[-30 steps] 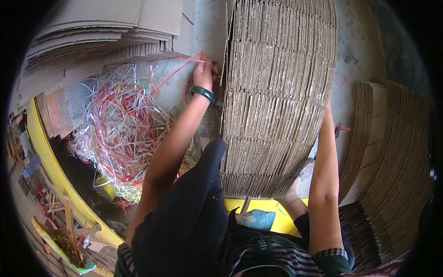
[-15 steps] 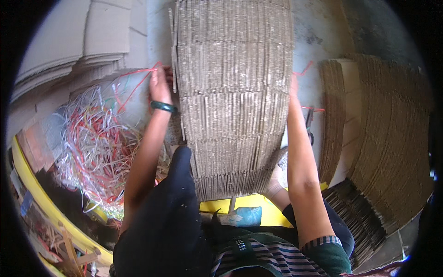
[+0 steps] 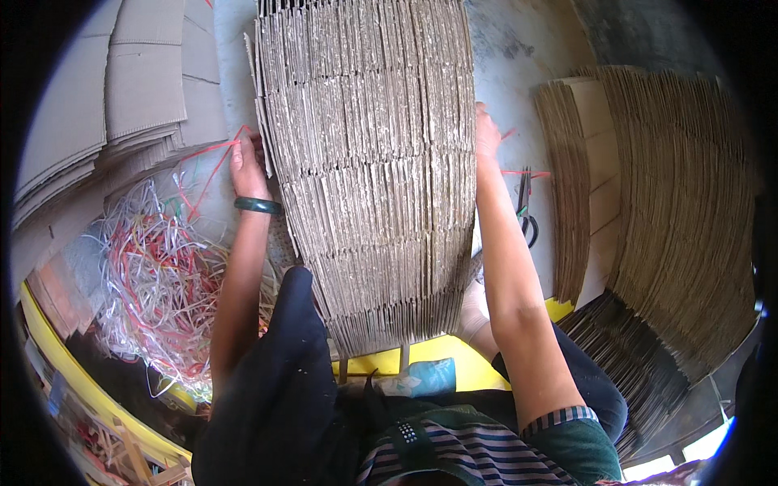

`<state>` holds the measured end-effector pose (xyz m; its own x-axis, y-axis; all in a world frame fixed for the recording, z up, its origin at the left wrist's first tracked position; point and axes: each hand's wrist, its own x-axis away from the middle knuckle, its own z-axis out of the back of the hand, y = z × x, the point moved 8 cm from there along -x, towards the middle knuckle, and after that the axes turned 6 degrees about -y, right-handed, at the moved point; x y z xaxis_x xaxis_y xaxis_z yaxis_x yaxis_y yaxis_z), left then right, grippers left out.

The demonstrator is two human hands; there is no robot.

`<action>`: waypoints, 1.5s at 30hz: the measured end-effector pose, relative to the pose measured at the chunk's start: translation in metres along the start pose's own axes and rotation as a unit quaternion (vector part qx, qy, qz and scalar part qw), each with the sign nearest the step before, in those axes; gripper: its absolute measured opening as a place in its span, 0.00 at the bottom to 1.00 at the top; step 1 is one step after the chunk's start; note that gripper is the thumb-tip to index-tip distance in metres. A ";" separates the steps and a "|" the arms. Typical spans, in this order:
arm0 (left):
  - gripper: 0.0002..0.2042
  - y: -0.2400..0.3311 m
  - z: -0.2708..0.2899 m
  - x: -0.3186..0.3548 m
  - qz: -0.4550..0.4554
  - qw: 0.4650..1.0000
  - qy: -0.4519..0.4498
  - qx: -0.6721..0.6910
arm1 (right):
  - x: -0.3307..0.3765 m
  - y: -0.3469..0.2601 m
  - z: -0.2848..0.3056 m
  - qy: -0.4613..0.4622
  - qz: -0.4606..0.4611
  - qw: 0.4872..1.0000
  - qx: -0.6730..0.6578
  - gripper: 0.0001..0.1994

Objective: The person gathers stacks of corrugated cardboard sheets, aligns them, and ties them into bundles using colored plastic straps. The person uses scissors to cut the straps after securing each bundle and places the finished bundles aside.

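Observation:
A long stack of brown corrugated cardboard pieces (image 3: 373, 170), packed on edge in several rows, stretches away from me between my arms. My left hand (image 3: 248, 162), with a dark green bangle on the wrist, is at the stack's left side, fingers curled and partly hidden by it. A thin red plastic string (image 3: 212, 149) runs to its thumb and loops back down. Against the right side presses my right hand (image 3: 486, 136), closed on the stack's edge with its fingertips hidden. Short red string ends (image 3: 525, 173) stick out near it.
Scissors with black handles (image 3: 527, 212) lie right of my right forearm. A tangled heap of red and white plastic string (image 3: 166, 283) is at left. Flat cardboard sheets (image 3: 146, 81) are piled far left; another cardboard pile (image 3: 681, 202) stands at right. Yellow surface (image 3: 438, 350) shows near my legs.
The view has shifted, so most things sit further left. The cardboard stack leans slightly, with wider gaps between its pieces. Both hands stay at its sides, and the scissors show more fully.

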<state>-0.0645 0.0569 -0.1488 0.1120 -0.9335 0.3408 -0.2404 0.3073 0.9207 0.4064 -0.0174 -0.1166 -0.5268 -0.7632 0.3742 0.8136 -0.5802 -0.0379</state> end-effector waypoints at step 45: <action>0.20 -0.002 0.025 -0.009 0.005 0.993 -0.086 -0.084 | -0.002 -0.002 -0.016 0.121 -0.017 0.945 -0.304 0.13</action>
<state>-0.0888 0.0602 -0.1582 -0.0601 -0.9438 0.3251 -0.0756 0.3291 0.9413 0.4012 -0.0193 -0.1324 -0.6512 -0.7409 0.1645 0.5420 -0.6057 -0.5826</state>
